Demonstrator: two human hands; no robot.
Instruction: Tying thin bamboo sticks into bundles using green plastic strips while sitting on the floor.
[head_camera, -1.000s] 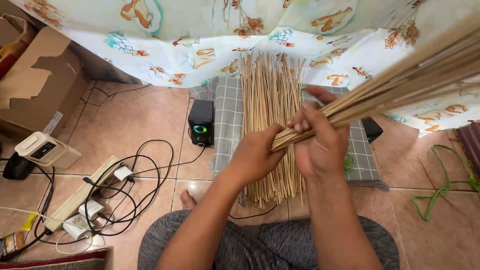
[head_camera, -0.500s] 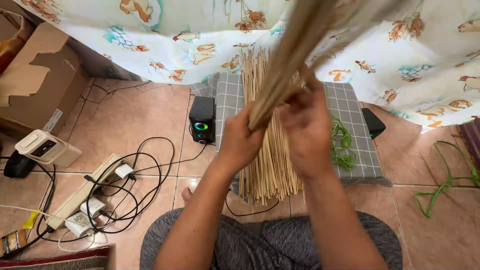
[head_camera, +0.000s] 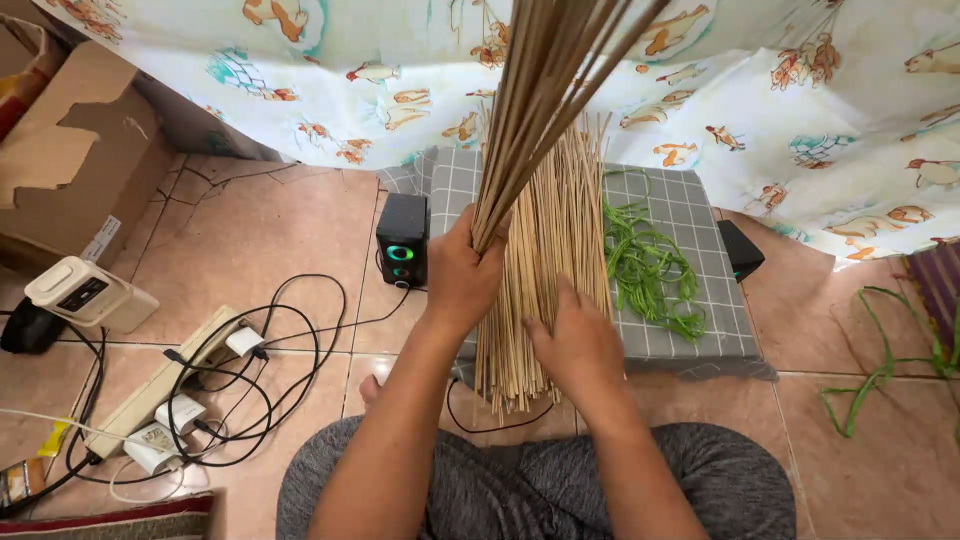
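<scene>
My left hand (head_camera: 462, 275) grips a bundle of thin tan sticks (head_camera: 545, 90) held upright, its tips fanning out past the top of the view. Beneath it a larger pile of the same sticks (head_camera: 555, 250) lies flat on a grey checked cloth (head_camera: 690, 215). My right hand (head_camera: 577, 340) rests palm down on that pile near its lower end, fingers spread among the sticks. Green strips of leaf (head_camera: 645, 265) lie on the cloth to the right of the pile.
A small black speaker (head_camera: 401, 240) with a green light stands left of the cloth. A power strip (head_camera: 165, 375) with plugs and black cables lies on the tiled floor at left, beside a cardboard box (head_camera: 70, 150). A printed sheet (head_camera: 800, 90) hangs behind.
The held bundle has swung from pointing up to the right to standing upright. My right hand has let go of it and dropped onto the flat pile.
</scene>
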